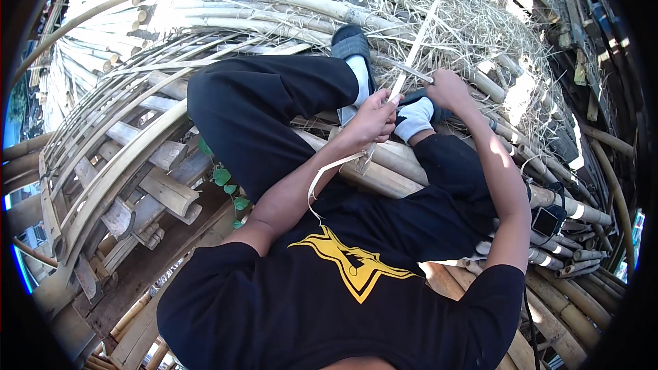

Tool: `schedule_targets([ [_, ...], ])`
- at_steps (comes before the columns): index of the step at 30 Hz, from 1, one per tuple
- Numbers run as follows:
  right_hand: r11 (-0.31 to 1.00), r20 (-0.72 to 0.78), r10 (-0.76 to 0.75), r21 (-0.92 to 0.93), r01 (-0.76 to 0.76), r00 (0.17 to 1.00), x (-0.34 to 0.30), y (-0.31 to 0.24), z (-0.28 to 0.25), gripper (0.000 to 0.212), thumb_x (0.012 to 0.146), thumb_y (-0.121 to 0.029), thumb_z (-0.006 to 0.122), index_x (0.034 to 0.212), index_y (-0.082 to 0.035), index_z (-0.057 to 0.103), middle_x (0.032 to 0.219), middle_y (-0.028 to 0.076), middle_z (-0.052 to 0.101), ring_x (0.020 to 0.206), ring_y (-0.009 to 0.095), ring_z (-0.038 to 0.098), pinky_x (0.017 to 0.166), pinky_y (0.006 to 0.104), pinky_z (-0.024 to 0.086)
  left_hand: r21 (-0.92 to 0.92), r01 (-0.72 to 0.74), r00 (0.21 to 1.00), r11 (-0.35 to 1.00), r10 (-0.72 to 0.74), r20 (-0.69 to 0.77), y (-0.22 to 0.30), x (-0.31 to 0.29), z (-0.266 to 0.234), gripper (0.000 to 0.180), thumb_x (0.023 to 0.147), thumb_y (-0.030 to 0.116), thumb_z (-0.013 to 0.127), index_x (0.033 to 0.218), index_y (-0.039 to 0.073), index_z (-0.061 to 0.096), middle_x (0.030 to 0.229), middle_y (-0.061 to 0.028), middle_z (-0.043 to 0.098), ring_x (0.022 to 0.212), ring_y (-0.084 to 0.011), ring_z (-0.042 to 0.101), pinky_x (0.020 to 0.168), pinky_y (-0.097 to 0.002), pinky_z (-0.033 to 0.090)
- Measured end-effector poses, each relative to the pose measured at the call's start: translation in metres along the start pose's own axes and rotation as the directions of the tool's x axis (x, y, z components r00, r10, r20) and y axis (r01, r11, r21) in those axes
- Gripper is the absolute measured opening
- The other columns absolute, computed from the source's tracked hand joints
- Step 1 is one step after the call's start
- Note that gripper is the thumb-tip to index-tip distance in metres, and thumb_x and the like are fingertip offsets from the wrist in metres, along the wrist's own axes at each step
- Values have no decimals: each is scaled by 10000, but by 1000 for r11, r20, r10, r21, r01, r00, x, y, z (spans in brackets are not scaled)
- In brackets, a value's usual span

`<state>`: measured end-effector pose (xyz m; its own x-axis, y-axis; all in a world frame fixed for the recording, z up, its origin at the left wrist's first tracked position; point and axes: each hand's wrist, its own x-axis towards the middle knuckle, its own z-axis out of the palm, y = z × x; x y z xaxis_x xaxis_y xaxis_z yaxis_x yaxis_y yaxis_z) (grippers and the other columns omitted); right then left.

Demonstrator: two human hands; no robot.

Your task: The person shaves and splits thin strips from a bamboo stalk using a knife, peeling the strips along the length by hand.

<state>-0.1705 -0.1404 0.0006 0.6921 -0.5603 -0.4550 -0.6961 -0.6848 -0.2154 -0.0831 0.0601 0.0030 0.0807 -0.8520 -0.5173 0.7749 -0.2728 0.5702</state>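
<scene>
My left hand [375,118] is closed around a long pale bamboo strip [426,27], which slants from near my lap to the far side. My right hand [450,90] grips a knife [419,75] whose blade crosses the strip just beyond; I can't tell whether it bites. The strip is already split long and slender, so I judge the paring partly done; how much is left doesn't show. A thin curl [314,183] hangs at the near end, perhaps a shaving.

I'm sitting on bamboo poles [394,177]. Dry, straw-like shavings [507,14] heap far right, a bamboo lattice [164,192] stands left, and sunlight falls in patches.
</scene>
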Motion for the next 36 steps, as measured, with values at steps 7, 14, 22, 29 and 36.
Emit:
schedule_targets([
  [7,988,-2,-152,38,152,988,-23,-23,29,294,737,-216,588,745,76,617,780,289,614,783,407,624,711,465,510,38,-7,999,999,8,-33,4,-8,4,224,972,217,427,1173,120,415,574,66,304,365,-7,235,310,-179,163],
  [14,989,-75,-101,-115,92,992,30,-13,15,272,705,-218,595,809,29,641,823,256,633,812,384,634,738,441,514,68,-16,999,998,19,-48,15,-1,-4,182,968,196,435,1128,110,426,585,73,282,387,-5,224,332,-173,167],
  [22,972,-260,214,-34,-231,941,69,58,-17,351,715,-249,565,890,44,646,884,257,637,864,369,630,761,441,504,8,26,999,1000,-26,20,19,-13,1,252,957,207,468,1175,83,443,577,78,285,391,-1,226,334,-167,175],
  [29,971,-66,238,11,-238,969,62,51,0,374,752,-291,590,955,20,643,1007,261,615,972,369,602,827,426,484,41,19,1000,999,-18,-20,13,-18,-6,255,958,201,463,1189,92,454,561,71,286,378,-2,236,324,-167,185],
  [36,951,-116,-143,260,169,983,-17,5,1,379,811,-323,609,873,48,566,791,244,591,803,403,575,735,442,441,-10,13,1000,1000,-13,-26,15,-12,1,265,964,198,444,1200,79,450,550,67,286,373,-7,243,320,-171,185],
])
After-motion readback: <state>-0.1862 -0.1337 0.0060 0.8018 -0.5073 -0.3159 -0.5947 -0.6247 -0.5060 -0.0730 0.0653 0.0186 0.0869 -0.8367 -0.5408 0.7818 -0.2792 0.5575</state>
